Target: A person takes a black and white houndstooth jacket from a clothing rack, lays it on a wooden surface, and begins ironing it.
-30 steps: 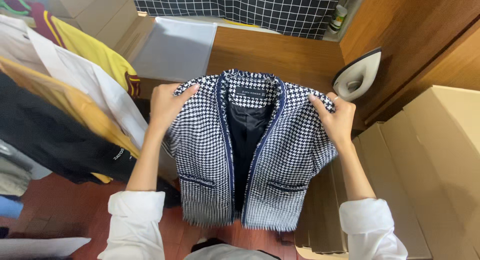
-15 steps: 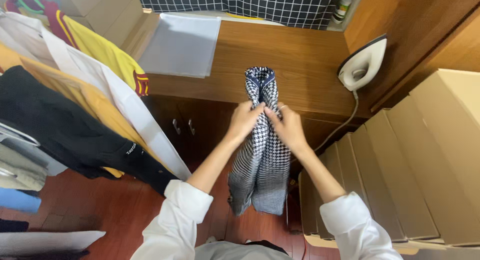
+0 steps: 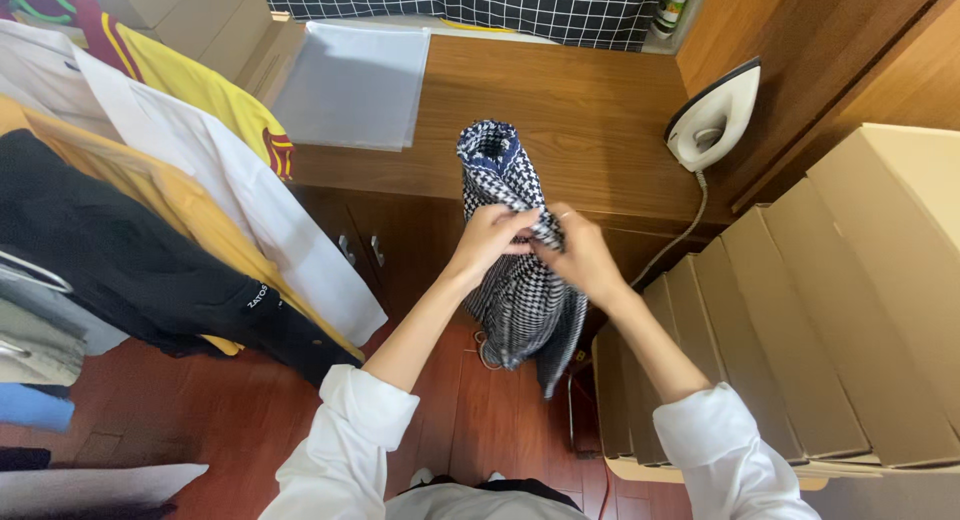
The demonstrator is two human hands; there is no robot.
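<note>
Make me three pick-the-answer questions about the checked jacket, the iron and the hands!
1. Where is the iron?
A on the wooden counter
B on the floor
C on the boxes

2. What colours is the jacket?
A red and green
B black and white checks
C plain yellow

3. How is the jacket held?
A spread wide open
B lying flat
C folded narrow, in both hands

Answers: 1 A, it stands at the counter's right end. 2 B, small dark and white checks. 3 C, left hand and right hand grip it together.
</note>
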